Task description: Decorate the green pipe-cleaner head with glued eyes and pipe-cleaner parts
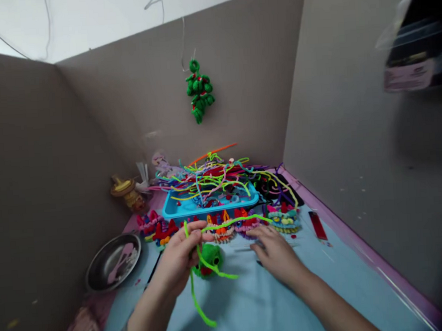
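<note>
The left hand point(181, 253) pinches a lime green pipe cleaner point(212, 266) in a clenched grip, lifted above a green fuzzy figure point(211, 258), so its loose ends dangle toward 6 o'clock. The right hand point(274, 249) lies palm down, fingers loose, holding nothing, on the blue tabletop point(274, 307). At 12 o'clock, a blue tray point(175, 211) keeps spare stems within reach.
</note>
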The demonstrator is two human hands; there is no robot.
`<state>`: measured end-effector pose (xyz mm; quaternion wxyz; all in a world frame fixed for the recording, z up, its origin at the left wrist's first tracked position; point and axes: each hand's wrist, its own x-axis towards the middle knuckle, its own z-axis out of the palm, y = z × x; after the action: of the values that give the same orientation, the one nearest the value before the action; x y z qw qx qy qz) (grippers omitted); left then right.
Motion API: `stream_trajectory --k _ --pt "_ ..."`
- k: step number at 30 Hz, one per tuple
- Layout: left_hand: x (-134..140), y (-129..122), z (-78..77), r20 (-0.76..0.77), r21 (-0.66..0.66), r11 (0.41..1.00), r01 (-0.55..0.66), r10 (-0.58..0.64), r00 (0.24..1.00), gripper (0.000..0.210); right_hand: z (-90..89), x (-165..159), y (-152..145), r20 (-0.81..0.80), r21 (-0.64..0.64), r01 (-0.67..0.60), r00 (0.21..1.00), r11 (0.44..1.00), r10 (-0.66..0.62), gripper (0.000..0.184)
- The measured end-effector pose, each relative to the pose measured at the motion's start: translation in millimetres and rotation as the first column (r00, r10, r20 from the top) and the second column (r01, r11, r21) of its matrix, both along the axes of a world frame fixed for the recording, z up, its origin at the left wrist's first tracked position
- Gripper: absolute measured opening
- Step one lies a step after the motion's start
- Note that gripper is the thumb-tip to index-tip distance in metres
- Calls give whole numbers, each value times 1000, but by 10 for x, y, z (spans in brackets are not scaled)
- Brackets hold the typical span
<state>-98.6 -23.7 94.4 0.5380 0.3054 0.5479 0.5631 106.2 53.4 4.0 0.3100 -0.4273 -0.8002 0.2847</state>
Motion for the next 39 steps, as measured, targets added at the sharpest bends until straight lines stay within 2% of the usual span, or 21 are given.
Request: stream_trajectory --k 2,4,6,8,10,13,15,17,19,21,23,27,32,39 --pt "54 -113 -127 18 -15 1000 23 -23 1000 38 9 1 -47 -290 -124 -39 957 992 1 31" --pt "67 -192 -238 16 -37 997 61 -60 998 36 4 -9 -104 -518 -227 -75 853 971 -56 38" --pt "46 -254 -332 2 -56 995 88 -88 996 33 -18 -19 -139 -629 -265 -71 769 962 -117 34" --pt "9 -312 -398 -24 -64 992 108 -109 994 30 -46 -28 -147 -665 -263 -49 732 964 -145 24" --pt "-28 -373 -431 -50 -73 987 141 -144 988 30 -63 -44 -145 -666 -247 -41 733 968 -139 20" --pt "-67 -452 -426 -72 -91 979 181 -188 979 34 -46 -81 -161 -619 -251 -34 774 967 -134 21" --pt "-78 -470 -401 -75 -90 985 149 -156 985 39 -12 -106 -188 -607 -263 -32 782 964 -139 25" --pt "-72 -443 -379 -64 -57 994 88 -92 994 41 27 -125 -219 -631 -290 -88 767 953 -121 24" --pt "-44 -373 -379 -31 -2 997 79 -79 996 37 54 -139 -250 -644 -349 -222 763 910 -61 22" --pt "12 -280 -410 -4 40 990 135 -135 991 32 63 -160 -284 -617 -418 -353 786 837 23 21" --pt "84 -197 -472 -28 60 979 197 -196 980 30 53 -194 -319 -572 -475 -417 816 775 88 22" --pt "195 -136 -631 -118 99 975 200 -188 975 29 15 -278 -375 -520 -555 -422 849 717 98 26" --pt "198 -201 -783 -234 86 982 170 -146 961 26 -23 -334 -409 -484 -589 -408 869 698 99 25" --pt "193 -268 -868 -535 162 966 202 -86 841 18 -60 -379 -459 -393 -626 -368 910 687 130 21"
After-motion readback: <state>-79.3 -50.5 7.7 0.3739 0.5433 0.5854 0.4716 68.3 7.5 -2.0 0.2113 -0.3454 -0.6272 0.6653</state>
